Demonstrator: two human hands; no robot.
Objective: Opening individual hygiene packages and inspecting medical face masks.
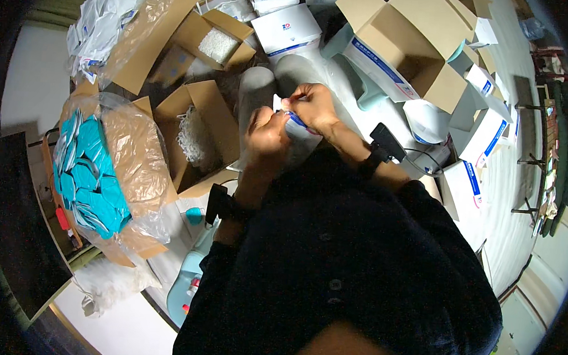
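Observation:
In front of my body both hands meet at a small white and blue packet (299, 127), over my grey-clad legs (294, 67). My left hand (265, 129) is closed at its left side, fingertips pinched near the top. My right hand (314, 106) is curled at its upper edge, thumb and forefinger pinching beside a white tip that sticks up between the hands. The fingers cover much of the packet, and its contents cannot be seen. On each wrist sits a black strapped device.
To the left stand a carton (217, 118) of white cords, a plastic-lined box with teal folded pieces (88, 172) and a heap of white packets (108, 20). A large open carton (396, 44) rests at the upper right. White boxes (286, 29) lie ahead and to the right.

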